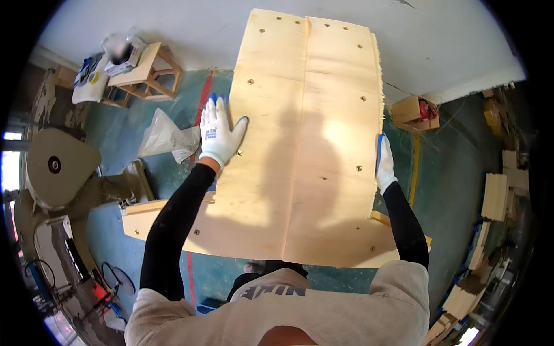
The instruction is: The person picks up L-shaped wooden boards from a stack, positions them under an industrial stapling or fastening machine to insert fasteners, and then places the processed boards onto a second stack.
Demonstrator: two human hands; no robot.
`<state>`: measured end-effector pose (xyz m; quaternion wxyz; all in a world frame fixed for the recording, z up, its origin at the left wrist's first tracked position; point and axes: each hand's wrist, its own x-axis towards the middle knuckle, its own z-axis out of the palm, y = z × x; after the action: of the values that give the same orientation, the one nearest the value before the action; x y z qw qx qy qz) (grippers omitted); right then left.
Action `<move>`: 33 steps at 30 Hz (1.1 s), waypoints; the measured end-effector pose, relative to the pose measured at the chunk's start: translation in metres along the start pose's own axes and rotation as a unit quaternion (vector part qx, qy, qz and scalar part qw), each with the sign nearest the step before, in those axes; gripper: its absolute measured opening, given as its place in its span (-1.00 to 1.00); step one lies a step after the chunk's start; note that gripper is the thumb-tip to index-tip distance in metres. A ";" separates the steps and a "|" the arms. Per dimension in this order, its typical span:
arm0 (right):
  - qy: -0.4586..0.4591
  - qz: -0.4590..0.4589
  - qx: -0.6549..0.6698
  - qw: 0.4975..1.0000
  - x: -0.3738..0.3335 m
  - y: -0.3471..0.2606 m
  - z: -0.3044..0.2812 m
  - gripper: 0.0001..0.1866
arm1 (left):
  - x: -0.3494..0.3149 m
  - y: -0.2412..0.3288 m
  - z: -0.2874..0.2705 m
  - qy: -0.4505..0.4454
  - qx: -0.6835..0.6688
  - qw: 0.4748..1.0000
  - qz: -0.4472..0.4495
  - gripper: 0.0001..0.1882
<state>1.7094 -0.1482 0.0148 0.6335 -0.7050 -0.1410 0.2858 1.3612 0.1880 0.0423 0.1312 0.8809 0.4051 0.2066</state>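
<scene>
A large pale plywood panel (334,124) stretches away in front of me, with a seam down its middle and several small metal fasteners set along its sides. Its right edge is rough and splintered. At the near end it widens into a cross strip (254,239). My left hand (219,130), in a white glove with blue fingertips, lies at the panel's left edge, fingers stretched out and thumb on the face. Against the right edge rests my right hand (385,164), gloved alike and held flat, its palm side hidden.
A wooden stool (147,69) stands by the white wall at the far left, near a white plastic bag (164,135). A large machine (63,167) fills the left side. An open cardboard box (411,114) sits at the far right. Wood pieces (495,196) are stacked along the right.
</scene>
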 end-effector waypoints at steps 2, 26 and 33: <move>0.001 -0.036 -0.088 0.995 -0.011 -0.019 0.017 -0.32 | -0.007 0.046 -0.015 -0.003 -0.006 0.994 0.110 -0.15; -0.098 -0.280 -0.191 0.936 -0.091 -0.037 0.136 -0.36 | -0.212 0.044 -0.140 -0.118 -0.305 0.941 0.093 -0.51; -0.431 -0.203 -0.043 0.878 -0.388 -0.035 0.382 -0.32 | -0.563 -0.061 -0.272 0.087 -0.265 0.901 -0.332 -0.02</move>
<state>1.1837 -0.0496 0.1225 0.5228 -0.4946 -0.5526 0.4204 0.8623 -0.1881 0.1124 0.3853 0.6063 0.6142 0.3266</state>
